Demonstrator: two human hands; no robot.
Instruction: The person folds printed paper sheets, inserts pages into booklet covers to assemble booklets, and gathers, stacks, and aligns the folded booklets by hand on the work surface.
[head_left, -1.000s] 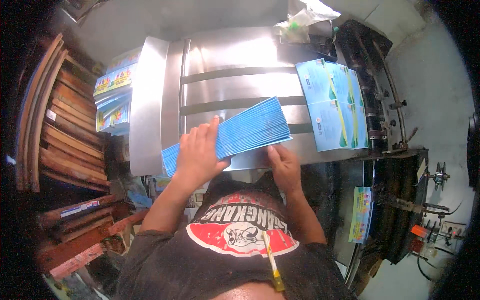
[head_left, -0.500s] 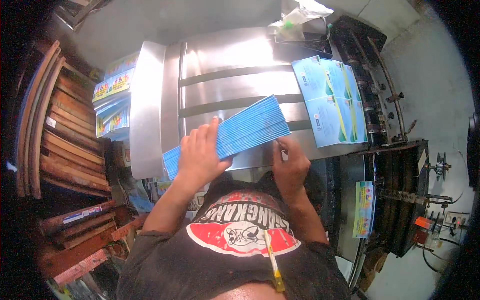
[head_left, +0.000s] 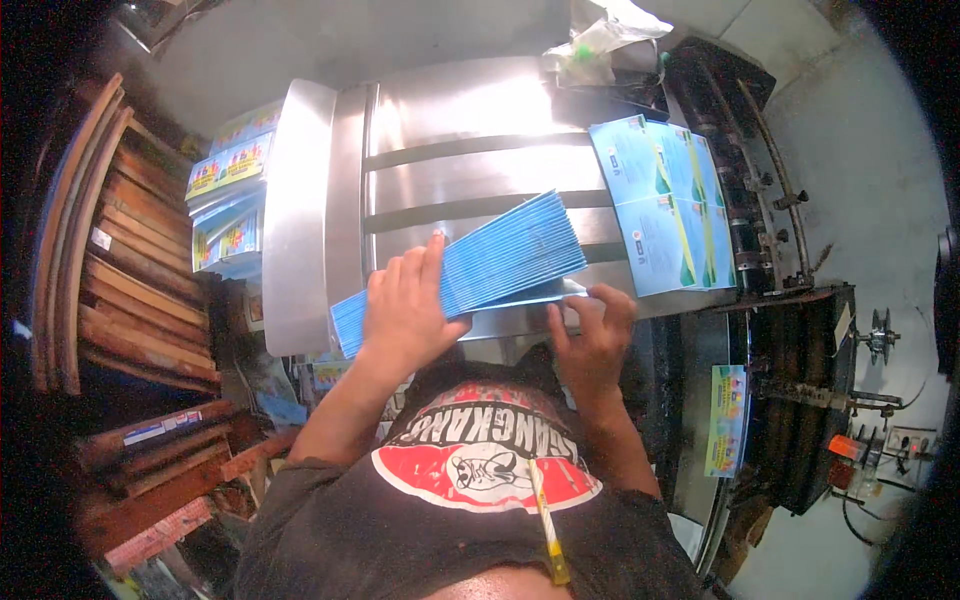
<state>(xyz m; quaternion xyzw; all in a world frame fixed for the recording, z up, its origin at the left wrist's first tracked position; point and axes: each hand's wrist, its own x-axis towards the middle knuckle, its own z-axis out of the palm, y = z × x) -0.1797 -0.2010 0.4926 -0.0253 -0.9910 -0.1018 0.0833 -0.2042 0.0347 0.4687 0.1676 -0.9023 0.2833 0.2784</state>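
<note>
A fanned stack of blue folded paper sheets (head_left: 515, 245) lies slantwise over the metal table (head_left: 460, 110), its edges overlapping in narrow strips. My left hand (head_left: 408, 305) presses across the stack's left part, fingers over the top and thumb along the near side, gripping it. At the right end, my right hand (head_left: 597, 325) pinches the corner of the nearest blue sheet (head_left: 540, 297) between thumb and fingers. That sheet stands a little apart from the others, with a dark gap between. Its left part is hidden beneath my left hand.
Large blue printed sheets (head_left: 665, 205) lie at the table's right end beside a dark roller mechanism (head_left: 745, 215). Colourful printed stacks (head_left: 228, 205) stand left of the table. Wooden boards (head_left: 150, 270) fill a rack farther left. A plastic bag (head_left: 605, 45) sits at the back.
My right hand has moved slightly right and pulled the nearest sheet's corner away from the stack, opening a gap. My left hand stays on the stack.
</note>
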